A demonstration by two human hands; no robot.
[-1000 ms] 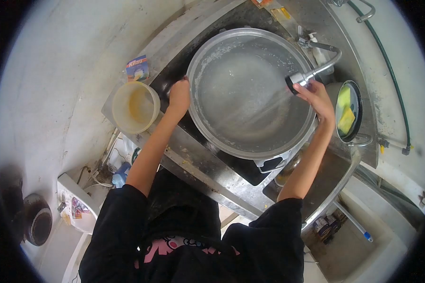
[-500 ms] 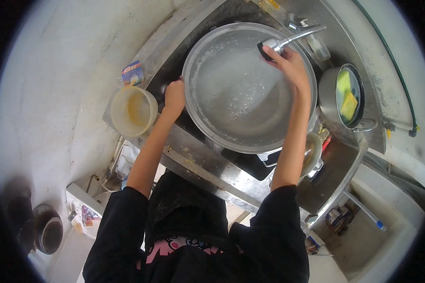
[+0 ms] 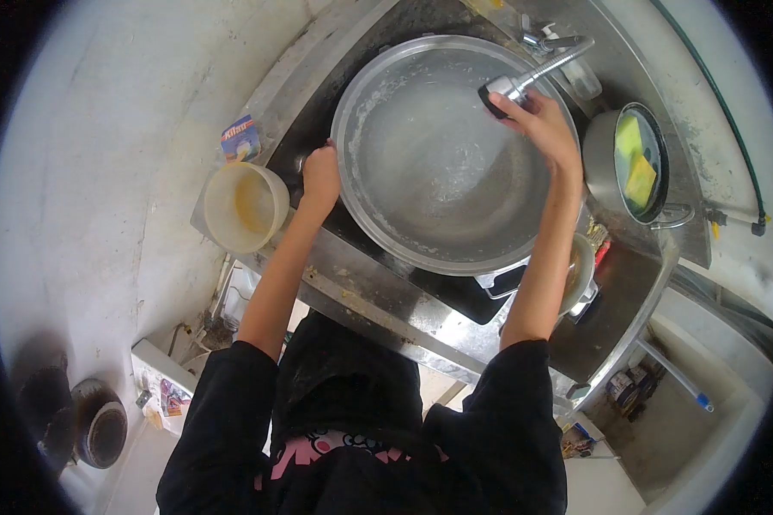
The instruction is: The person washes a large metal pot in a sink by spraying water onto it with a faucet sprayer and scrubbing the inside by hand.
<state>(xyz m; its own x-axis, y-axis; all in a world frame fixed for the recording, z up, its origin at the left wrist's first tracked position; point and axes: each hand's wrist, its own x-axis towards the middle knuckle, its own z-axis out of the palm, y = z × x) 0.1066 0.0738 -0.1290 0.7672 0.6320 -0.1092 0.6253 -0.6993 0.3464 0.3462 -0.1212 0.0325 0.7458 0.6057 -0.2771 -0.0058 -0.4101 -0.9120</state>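
Observation:
A large round metal basin (image 3: 421, 245) sits tilted in the sink, with cloudy water inside. At its left edge my left hand (image 3: 321, 180) is closed on the rim or a handle there; the fingertips are partly hidden. My right hand (image 3: 548, 133) holds the black-and-chrome faucet head (image 3: 507, 91) over the basin's upper right. From that head a flexible metal hose (image 3: 563, 58) curves back to the tap. Whether water is flowing out cannot be made out.
Left of the basin stands a translucent plastic tub (image 3: 215, 215), near a blue Kilau packet (image 3: 240, 137). On the right are a metal pot (image 3: 604, 154) holding yellow-green sponges (image 3: 639, 178), a clear bottle (image 3: 586, 81) and a bowl (image 3: 581, 275) with a red-handled brush.
My right hand has shifted slightly right with the faucet head. My left hand stays at the basin's left edge, and the whole view has moved a little.

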